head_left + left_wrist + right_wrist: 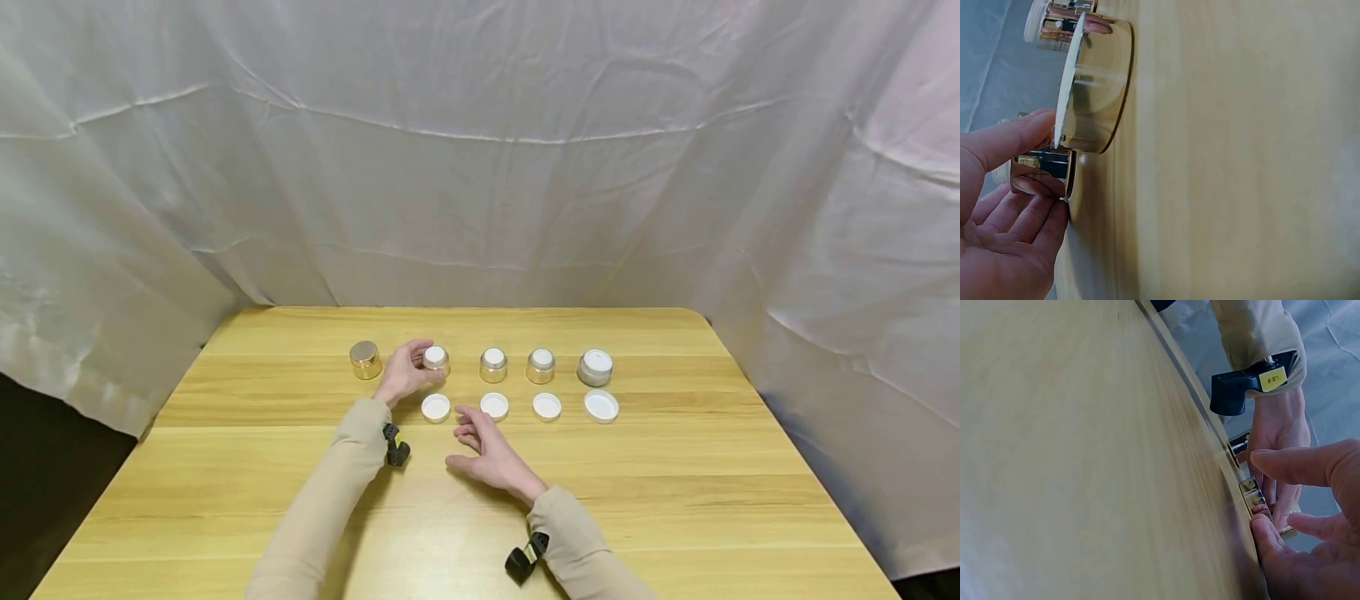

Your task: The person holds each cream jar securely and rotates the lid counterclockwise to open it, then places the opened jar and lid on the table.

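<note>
In the head view, my left hand (405,372) holds a small gold jar (437,364) with a white top, thumb at its front and fingers around the far side. The left wrist view has this jar (1041,169) between thumb and fingers, partly covered by the gold lid (1100,87) in the foreground. That lid (436,408) lies with its white inside up, just in front of the jar. My right hand (487,450) hovers over the table with loosely bent fingers and nothing in them. Its fingertips overlap the edge of another upturned lid (495,406) in the head view.
Left of my left hand stands a gold jar (365,360) with its lid on. To the right are two gold jars (493,367) and a wider silvery jar (595,369), with upturned lids (547,407) before them. A pale curtain (480,208) hangs behind the wooden table (712,500).
</note>
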Tool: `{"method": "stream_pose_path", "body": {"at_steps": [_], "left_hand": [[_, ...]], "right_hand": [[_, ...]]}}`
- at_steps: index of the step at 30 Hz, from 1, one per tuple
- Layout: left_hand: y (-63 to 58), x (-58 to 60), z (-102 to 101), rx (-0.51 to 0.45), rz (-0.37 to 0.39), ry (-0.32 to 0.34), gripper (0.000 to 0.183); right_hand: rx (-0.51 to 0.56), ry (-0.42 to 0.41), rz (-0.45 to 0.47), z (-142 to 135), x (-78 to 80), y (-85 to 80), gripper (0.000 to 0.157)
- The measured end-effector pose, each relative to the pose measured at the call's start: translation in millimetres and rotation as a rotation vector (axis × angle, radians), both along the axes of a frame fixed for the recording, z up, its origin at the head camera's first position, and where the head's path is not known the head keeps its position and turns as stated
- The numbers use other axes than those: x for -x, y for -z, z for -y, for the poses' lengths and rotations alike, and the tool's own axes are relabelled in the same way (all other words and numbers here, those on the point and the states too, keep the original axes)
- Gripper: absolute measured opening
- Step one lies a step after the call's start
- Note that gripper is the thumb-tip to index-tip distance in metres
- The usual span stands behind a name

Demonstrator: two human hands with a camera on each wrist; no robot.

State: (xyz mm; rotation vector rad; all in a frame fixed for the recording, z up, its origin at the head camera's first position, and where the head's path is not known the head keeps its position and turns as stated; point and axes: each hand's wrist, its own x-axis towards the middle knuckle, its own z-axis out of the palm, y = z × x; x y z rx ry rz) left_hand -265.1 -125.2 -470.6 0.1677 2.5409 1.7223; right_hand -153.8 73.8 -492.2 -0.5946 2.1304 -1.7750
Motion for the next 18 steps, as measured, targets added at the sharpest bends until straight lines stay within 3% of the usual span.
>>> {"method": "stream_pose_path", "body": {"at_steps": [8,18], "left_hand": [[0.8,-4.2,2.2,-0.034,-0.007,0.05,0.087],[0.9,-15.4,11.9,-0.117,-0.164,0.025,0.098]], "right_hand": [[0.003,-0.003,0.016,0.0,0.1,0.5,0.08],[0.011,-0.026,0.026,-1.8,-0.4,-0.8,0.081]]}}
